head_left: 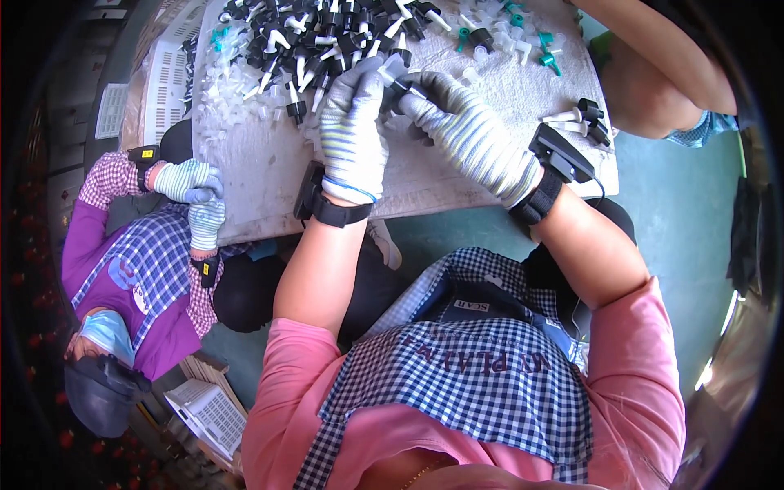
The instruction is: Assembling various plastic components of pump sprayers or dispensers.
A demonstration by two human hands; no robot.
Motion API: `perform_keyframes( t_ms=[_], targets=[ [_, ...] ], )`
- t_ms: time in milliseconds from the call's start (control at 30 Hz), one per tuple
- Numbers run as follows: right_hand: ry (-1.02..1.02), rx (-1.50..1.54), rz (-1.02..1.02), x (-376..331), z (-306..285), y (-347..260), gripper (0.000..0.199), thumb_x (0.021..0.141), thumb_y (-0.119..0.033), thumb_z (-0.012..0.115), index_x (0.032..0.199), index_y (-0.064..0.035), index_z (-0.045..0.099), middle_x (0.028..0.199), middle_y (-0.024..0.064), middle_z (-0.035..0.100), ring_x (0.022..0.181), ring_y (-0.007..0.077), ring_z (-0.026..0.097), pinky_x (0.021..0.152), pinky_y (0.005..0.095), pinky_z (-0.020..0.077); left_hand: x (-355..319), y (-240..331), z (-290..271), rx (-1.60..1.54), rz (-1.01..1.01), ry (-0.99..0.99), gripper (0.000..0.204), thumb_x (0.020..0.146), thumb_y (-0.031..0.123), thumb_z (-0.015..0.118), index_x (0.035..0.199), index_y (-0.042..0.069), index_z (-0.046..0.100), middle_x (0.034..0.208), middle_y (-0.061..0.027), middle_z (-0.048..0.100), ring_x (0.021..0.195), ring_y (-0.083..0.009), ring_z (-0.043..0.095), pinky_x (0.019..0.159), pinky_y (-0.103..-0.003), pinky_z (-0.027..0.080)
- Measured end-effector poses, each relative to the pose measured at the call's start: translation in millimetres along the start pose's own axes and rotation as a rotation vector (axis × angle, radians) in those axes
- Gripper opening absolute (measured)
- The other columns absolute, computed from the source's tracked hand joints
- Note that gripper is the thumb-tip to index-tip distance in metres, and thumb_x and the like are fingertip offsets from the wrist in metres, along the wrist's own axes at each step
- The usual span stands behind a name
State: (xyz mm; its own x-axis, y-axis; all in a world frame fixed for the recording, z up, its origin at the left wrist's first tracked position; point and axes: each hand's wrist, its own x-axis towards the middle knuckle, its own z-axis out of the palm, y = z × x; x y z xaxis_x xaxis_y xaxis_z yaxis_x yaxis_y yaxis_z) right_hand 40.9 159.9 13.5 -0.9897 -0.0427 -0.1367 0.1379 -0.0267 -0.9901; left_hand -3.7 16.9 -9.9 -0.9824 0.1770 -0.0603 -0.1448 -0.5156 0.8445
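Both my hands wear white knit gloves with coloured stripes and meet above the near part of a table (286,184). My left hand (354,135) pinches a small clear plastic cap (395,65) at its fingertips. Close beside it, my right hand (474,135) closes its fingers around a black-and-white dispenser pump (412,91), its white part pointing toward the left fingers. The fingers partly hide both pieces, and I cannot tell whether they are joined. Just beyond lies a large heap of similar black-and-white pumps (335,37).
Loose clear caps (224,102) spread at the table's left. Teal pieces (549,61) lie far right; several pumps (584,122) sit by the right edge. At left, a co-worker's gloved hands (192,184) are together near the table corner. Another person's bare arm (670,49) reaches in far right.
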Motion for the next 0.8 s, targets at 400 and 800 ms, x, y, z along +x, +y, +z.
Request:
perform_keyframes(
  t_ms=[400,800],
  targets=[
    [-0.049,0.041,-0.224,-7.3,0.2,23.3,0.034,0.096,-0.012,0.063,0.127,-0.0024,0.055,0.111,0.0058,0.065,0.102,0.0125,0.060,0.094,0.0295,0.0487,-4.1,23.8,-4.9,0.356,0.057,-0.091,0.049,0.100,0.043,0.053,0.108,-0.002,0.070,0.105,-0.0123,0.072,0.097,-0.0191,0.067,0.088,-0.031,0.051],
    [-0.208,-0.438,-0.255,-30.0,22.6,30.9,0.037,0.081,-0.015,0.075,0.114,-0.0082,0.062,0.091,0.0162,0.067,0.083,0.0364,0.066,0.073,0.0413,0.0520,-19.8,25.7,-31.6,1.371,0.414,-0.547,0.043,0.099,0.030,0.056,0.134,0.006,0.052,0.094,-0.0178,0.067,0.082,-0.0348,0.067,0.068,-0.044,0.053]
  ],
)
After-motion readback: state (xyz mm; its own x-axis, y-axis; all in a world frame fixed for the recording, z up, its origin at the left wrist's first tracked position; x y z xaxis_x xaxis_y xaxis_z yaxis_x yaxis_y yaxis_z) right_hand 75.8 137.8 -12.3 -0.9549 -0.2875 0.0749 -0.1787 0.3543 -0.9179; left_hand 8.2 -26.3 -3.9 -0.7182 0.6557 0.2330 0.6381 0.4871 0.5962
